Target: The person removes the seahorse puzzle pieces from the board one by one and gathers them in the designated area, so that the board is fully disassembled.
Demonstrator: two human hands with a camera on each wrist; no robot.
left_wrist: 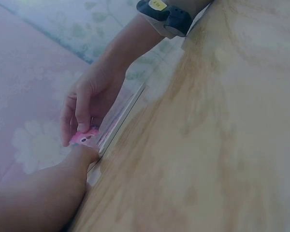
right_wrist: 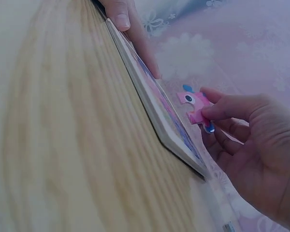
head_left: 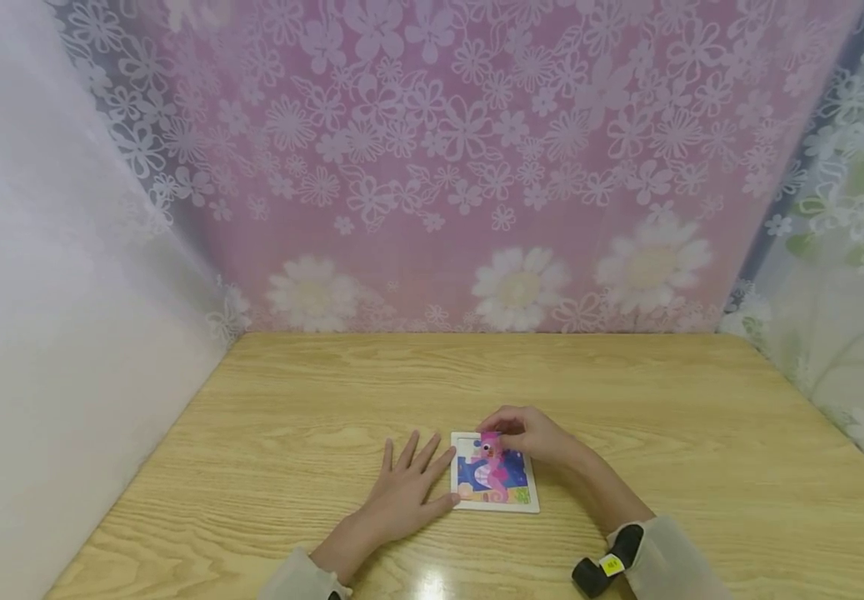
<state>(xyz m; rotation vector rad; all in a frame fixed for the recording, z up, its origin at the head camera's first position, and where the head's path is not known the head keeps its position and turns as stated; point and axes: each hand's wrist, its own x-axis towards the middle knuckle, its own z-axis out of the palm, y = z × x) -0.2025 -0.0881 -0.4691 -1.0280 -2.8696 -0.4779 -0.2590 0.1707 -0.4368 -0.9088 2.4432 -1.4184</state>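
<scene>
1 pink jigsaw piece with a printed eye (right_wrist: 196,106) sits pinched between your right hand's (head_left: 538,435) thumb and fingers, just above the seahorse puzzle tray (head_left: 497,507). Your left hand (head_left: 402,493) spreads wide left of the tray, thumb at its rim; wood-grain table (head_left: 312,400) lies beneath the tray.

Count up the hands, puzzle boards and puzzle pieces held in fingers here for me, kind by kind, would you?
Hands: 2, the left hand and the right hand
Boards: 1, the white-framed puzzle board
Held pieces: 1, the pink puzzle piece pinched by the right hand
Total: 4
</scene>
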